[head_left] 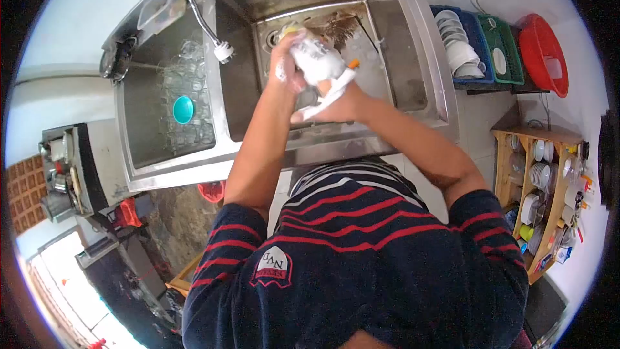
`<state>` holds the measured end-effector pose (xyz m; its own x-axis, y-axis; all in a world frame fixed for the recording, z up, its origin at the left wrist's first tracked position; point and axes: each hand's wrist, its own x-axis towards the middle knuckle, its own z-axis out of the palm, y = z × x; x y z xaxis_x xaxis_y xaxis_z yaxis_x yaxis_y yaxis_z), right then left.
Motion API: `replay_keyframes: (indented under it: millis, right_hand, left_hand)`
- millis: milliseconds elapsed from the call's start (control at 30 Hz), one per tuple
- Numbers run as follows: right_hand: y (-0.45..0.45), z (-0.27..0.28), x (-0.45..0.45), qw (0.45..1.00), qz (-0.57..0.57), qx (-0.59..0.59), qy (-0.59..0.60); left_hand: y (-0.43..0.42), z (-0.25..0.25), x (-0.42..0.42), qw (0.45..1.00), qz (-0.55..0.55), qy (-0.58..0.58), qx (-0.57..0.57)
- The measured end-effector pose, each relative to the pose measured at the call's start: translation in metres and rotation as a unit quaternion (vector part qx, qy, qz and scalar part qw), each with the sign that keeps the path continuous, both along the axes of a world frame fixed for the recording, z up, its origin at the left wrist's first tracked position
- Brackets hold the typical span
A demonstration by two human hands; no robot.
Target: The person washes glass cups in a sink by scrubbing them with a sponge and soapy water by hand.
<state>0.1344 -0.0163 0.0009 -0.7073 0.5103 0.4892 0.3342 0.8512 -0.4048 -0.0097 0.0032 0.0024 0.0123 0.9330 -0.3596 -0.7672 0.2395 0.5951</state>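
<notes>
Over the right basin, my left hand [287, 68] is closed around the side of a foam-covered glass [318, 61], which is blurred. Something yellow [292, 28] shows at its far end; whether it is a sponge I cannot tell. My right hand [339, 103] is closed at the near end of the glass, its fingers partly hidden. White foam streaks across the back of this hand. A small orange tip [353, 63] sticks out just beyond it; I cannot make out what it belongs to.
Several clear glasses [187, 77] and a turquoise cup [183, 110] lie in the left basin. A faucet [205, 19] hangs near the divider. To the right are a blue rack [481, 39] with white bowls, a green rack [507, 45], a red basin [542, 52] and a wooden dish shelf [536, 139].
</notes>
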Motion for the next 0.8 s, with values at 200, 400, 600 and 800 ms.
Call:
replay_keyframes:
  millis: [200, 400, 600, 800]
  right_hand:
    - [0.002, 0.029, 0.000, 0.969, 0.086, -0.117, 0.200]
    - [-0.001, -0.010, 0.003, 0.951, 0.095, -0.287, 0.062]
    - [-0.003, 0.023, 0.001, 0.999, 0.021, -0.026, 0.041]
    - [-0.014, 0.032, -0.007, 0.646, 0.131, -0.659, 0.363]
  left_hand:
    - [-0.011, 0.021, 0.005, 0.988, -0.030, -0.134, 0.063]
    - [-0.012, -0.004, 0.003, 0.979, -0.007, -0.185, 0.084]
    - [-0.008, 0.002, -0.001, 0.999, 0.038, 0.021, -0.022]
    - [-0.011, 0.012, -0.009, 0.993, -0.035, -0.066, 0.094]
